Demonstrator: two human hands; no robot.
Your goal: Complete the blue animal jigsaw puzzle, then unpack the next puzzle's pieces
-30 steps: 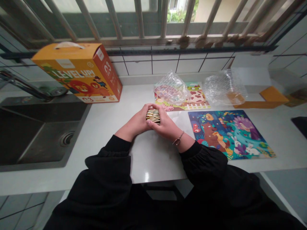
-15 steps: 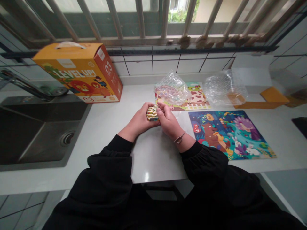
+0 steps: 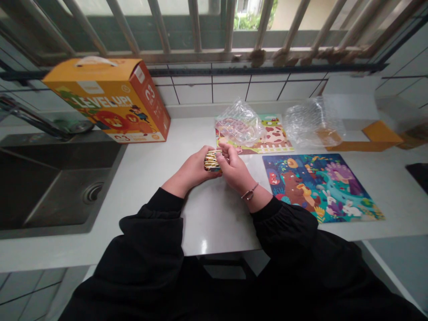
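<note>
A stack of puzzle pieces [image 3: 211, 160] sits between both hands over the white countertop [image 3: 214, 218]. My left hand [image 3: 194, 168] wraps around the stack from the left. My right hand [image 3: 234, 168] meets it from the right, fingers curled onto the top pieces. A finished colourful animal puzzle [image 3: 317, 185] lies flat to the right of my right hand. Behind the hands lies a farm puzzle board [image 3: 272, 136], partly covered by a crumpled clear plastic bag [image 3: 239, 122].
An orange puzzle box [image 3: 110, 100] stands at the back left. A steel sink [image 3: 56, 187] with a tap fills the left side. A second clear bag [image 3: 312, 120] and orange cardboard pieces [image 3: 379, 133] lie at the back right. A barred window runs along the wall.
My right hand has shifted from cupping the stack's side to picking at its top edge. The stack has tilted slightly. My left hand has kept its hold.
</note>
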